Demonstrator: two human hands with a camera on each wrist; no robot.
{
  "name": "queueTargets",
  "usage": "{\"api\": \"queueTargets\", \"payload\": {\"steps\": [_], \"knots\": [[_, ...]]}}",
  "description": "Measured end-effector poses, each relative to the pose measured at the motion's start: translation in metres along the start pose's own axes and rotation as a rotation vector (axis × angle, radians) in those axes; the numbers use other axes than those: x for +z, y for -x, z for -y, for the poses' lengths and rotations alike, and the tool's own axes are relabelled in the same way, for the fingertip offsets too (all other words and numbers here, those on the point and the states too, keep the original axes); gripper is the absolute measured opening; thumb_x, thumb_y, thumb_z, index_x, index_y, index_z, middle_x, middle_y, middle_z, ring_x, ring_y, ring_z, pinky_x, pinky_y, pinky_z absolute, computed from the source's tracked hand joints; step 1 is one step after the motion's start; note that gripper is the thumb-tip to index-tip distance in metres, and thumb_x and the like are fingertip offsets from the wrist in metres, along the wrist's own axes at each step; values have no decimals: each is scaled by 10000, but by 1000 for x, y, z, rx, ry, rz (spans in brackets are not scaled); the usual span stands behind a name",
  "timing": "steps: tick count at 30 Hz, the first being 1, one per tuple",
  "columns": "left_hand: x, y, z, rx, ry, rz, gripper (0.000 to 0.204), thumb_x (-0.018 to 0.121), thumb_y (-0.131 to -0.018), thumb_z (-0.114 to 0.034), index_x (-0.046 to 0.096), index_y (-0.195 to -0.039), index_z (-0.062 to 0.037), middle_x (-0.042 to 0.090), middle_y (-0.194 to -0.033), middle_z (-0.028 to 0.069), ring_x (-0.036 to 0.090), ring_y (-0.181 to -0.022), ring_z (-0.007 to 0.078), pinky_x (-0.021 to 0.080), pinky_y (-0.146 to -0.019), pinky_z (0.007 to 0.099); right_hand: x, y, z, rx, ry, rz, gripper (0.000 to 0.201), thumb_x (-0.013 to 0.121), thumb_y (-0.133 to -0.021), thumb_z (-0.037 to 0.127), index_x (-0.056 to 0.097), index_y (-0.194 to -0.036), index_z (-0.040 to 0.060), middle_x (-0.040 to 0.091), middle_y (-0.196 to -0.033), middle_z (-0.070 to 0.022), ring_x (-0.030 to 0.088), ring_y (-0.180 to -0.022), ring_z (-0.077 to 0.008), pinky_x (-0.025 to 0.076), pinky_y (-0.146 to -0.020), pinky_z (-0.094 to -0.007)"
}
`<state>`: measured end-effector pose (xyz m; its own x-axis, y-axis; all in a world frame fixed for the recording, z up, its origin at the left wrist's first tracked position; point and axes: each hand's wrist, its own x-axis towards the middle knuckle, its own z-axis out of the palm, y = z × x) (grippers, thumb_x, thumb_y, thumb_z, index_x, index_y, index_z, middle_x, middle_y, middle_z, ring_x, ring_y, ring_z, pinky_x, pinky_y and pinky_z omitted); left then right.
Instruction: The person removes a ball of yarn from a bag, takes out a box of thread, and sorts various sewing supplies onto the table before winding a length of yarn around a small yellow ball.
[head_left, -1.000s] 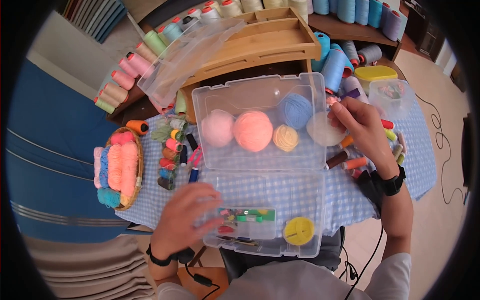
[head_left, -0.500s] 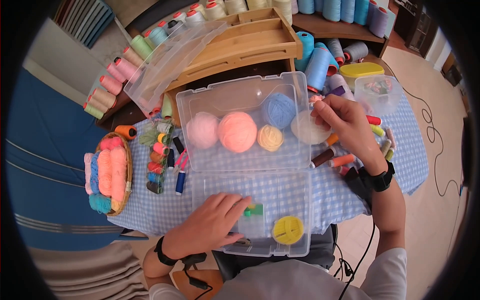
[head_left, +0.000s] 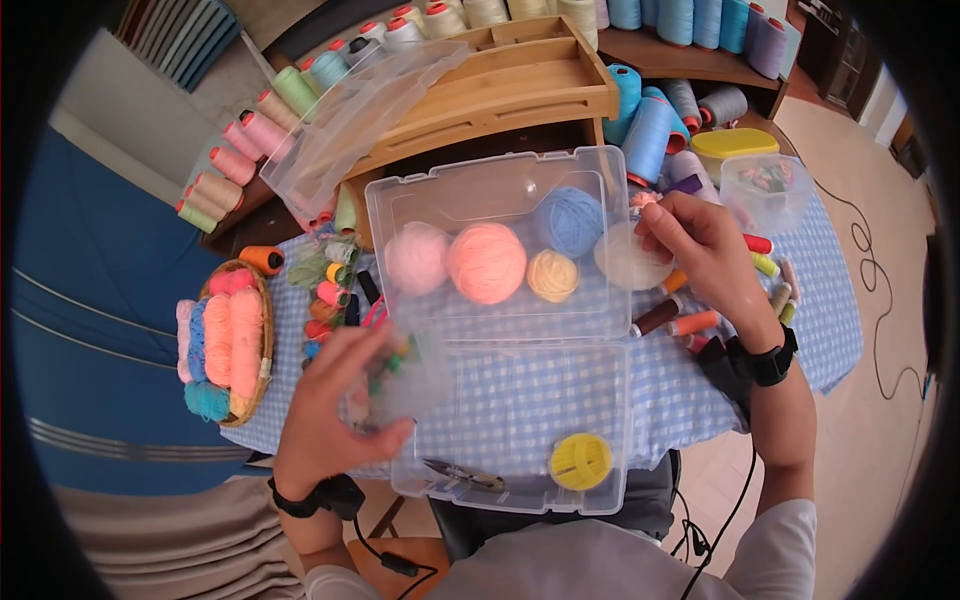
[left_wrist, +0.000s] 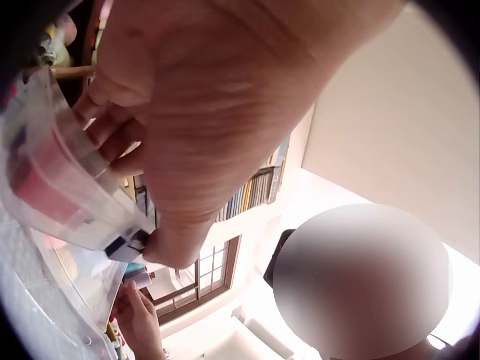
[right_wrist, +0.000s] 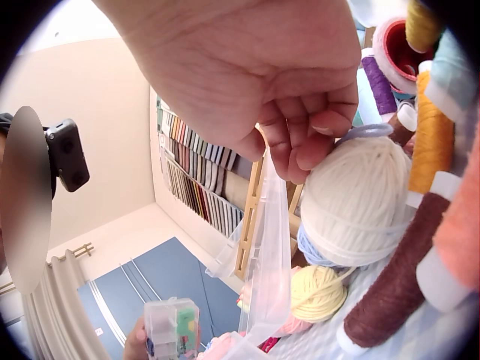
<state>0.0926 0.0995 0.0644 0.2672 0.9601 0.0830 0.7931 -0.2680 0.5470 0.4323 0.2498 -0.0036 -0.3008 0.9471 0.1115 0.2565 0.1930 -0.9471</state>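
My left hand (head_left: 325, 420) grips a small clear plastic case (right_wrist: 160, 319) with green, red and dark pieces inside. It is raised over the left side of a large open clear box (head_left: 622, 420). In the near half of that box lie dark metal snips (head_left: 465, 475) and a round yellow case (head_left: 580, 461). Pink, peach, blue and cream yarn balls (head_left: 487, 263) show in the far half. Beside its right wall, my right hand (head_left: 708, 260) has curled fingers right at a white yarn ball (right_wrist: 356, 199); I cannot tell whether they pinch anything.
A basket of yarn skeins (head_left: 264, 375) stands at the left on the checked cloth (head_left: 660, 430). Thread spools (head_left: 692, 323) lie at the right, near a yellow-lidded tub (head_left: 735, 143). Behind are a wooden tray (head_left: 480, 115), a clear lid (head_left: 360, 130) and many thread cones.
My left hand reached down into the near half of the large box, took hold of the small case and lifted it up to the left. My right hand has stayed by the white yarn ball.
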Motion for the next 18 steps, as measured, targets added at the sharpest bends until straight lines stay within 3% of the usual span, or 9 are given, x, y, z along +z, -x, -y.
{"api": "queueTargets", "payload": {"steps": [2, 4, 6, 8, 12, 14, 18], "knots": [[-2, -2, 21, 57, 52, -61, 730, 764, -650, -109, 509, -1323, 11, 569, -1095, 103, 562, -955, 224, 477, -828, 312, 0, 0, 2, -3, -9, -1, 360, 569, -976, 320, 646, -947, -30, 640, -797, -19, 561, -724, -71, 471, -677, -233], [-6, -3, 33, -84, -8, -264, 662, 735, -692, -65, 514, -1311, 19, 574, -1073, 107, 567, -945, 229, 473, -826, 306, -1, 0, 6, 44, 29, 3, 361, 570, -975, 324, 644, -933, -27, 634, -791, -15, 550, -714, -68, 461, -666, -231], [0, -9, 52, -127, -124, -318, 602, 734, -725, -53, 527, -1284, 30, 572, -1058, 126, 574, -964, 252, 476, -829, 316, 0, 1, 4, 32, 19, 6, 363, 570, -974, 326, 643, -928, -27, 633, -790, -14, 548, -711, -68, 459, -663, -230], [10, -15, 72, -225, -273, -437, 604, 776, -734, -129, 531, -1261, 35, 575, -1040, 141, 573, -994, 284, 474, -848, 341, 0, 1, 5, 17, 17, 5, 366, 571, -973, 329, 641, -923, -27, 633, -789, -13, 545, -708, -67, 456, -661, -228], [25, -20, 93, -263, -358, -363, 540, 742, -781, -145, 534, -1242, 45, 552, -976, 125, 546, -876, 222, 462, -779, 322, 0, 2, 6, 43, 36, 1, 371, 574, -971, 334, 639, -921, -28, 632, -783, -13, 540, -699, -68, 455, -657, -232], [29, -19, 95, -150, -349, -447, 502, 717, -806, -123, 525, -1244, 31, 568, -1011, 114, 550, -862, 213, 469, -771, 321, -1, 0, 8, 45, 41, 5, 372, 574, -971, 335, 640, -921, -28, 631, -781, -13, 539, -697, -70, 455, -655, -233], [17, -10, 77, -194, -269, -592, 437, 699, -811, -87, 553, -1209, 19, 580, -1052, 103, 562, -893, 205, 470, -791, 308, 1, 2, 8, 41, 25, -2, 374, 569, -973, 335, 639, -911, -28, 627, -774, -11, 535, -695, -71, 452, -652, -233]]}}
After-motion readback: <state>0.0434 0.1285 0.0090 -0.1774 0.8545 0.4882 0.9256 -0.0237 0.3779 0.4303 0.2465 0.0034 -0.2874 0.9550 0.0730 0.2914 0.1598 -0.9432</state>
